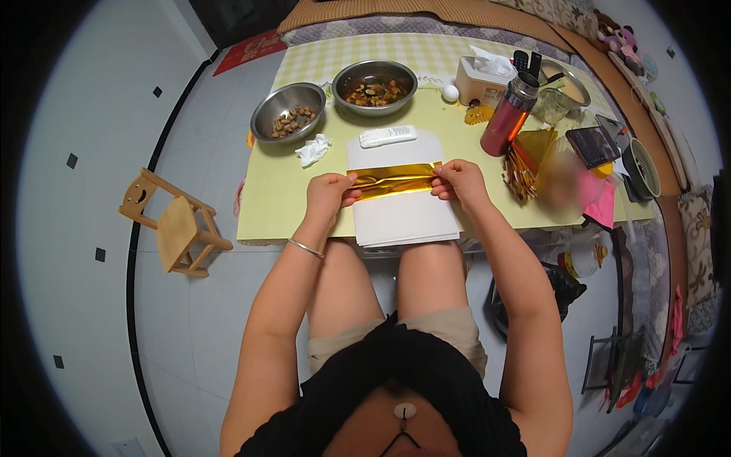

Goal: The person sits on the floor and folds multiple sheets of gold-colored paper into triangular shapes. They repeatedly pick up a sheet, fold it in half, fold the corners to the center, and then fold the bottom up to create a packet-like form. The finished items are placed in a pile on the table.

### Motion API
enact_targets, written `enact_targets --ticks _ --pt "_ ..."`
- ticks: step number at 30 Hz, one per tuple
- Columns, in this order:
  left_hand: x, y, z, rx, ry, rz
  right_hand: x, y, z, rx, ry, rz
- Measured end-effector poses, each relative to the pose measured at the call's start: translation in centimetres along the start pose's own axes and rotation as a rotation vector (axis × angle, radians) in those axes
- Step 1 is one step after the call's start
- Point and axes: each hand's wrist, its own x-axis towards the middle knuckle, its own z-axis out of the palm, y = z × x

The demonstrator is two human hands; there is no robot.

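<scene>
Behind the gold foil (394, 181) lie a remote (387, 136) and bowls (374, 85).

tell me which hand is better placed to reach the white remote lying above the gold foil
Left, probably. The left hand pinches the gold foil at its left end, and the white remote lies left of centre, nearer it than the right hand.

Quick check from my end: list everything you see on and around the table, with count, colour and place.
gold foil sheet: 1, gold, held over the white board
white board: 1, white, table's near edge
remote: 1, white, on the board's far end
steel bowls: 2, silver, far left, holding food
crumpled tissue: 1, white, near left bowl
flask: 1, red, right
egg: 1, white, far side
stool: 1, wooden, floor left
left hand: pinching foil
right hand: pinching foil
</scene>
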Motion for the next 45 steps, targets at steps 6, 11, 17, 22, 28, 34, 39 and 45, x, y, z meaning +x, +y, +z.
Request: enact_targets --ticks 6,11,17,22,28,34,39,45 --pt "0.0 -1.2 -0.2 0.326 0.014 0.182 -0.9 -0.3 -0.1 -0.237 0.017 -0.025" --pt "0.1 -2.0 -0.4 0.747 0.152 0.518 -1.1 -0.1 -0.3 -0.356 0.021 -0.075" --pt "-0.3 -1.2 -0.7 0.799 0.073 0.448 -1.3 -0.2 -0.1 -0.46 0.034 -0.11" --pt "-0.5 -0.6 -0.4 0.864 -0.015 0.372 -0.9 0.3 -0.5 -0.458 0.031 -0.121" --pt "-0.4 -1.3 -0.4 0.915 0.047 0.543 -1.0 0.2 -0.4 -0.436 0.024 -0.127" --pt "-0.8 -0.5 1.2 1.131 0.067 0.464 -0.8 0.0 -0.2 -0.783 0.099 -0.235" --pt "-2.6 0.5 2.3 1.481 -0.125 1.048 -3.0 -2.2 1.9 -1.191 0.18 -0.269" --pt "-2.6 1.4 3.0 1.645 -0.394 0.954 -3.0 2.8 3.5 -1.458 -0.024 -1.024"
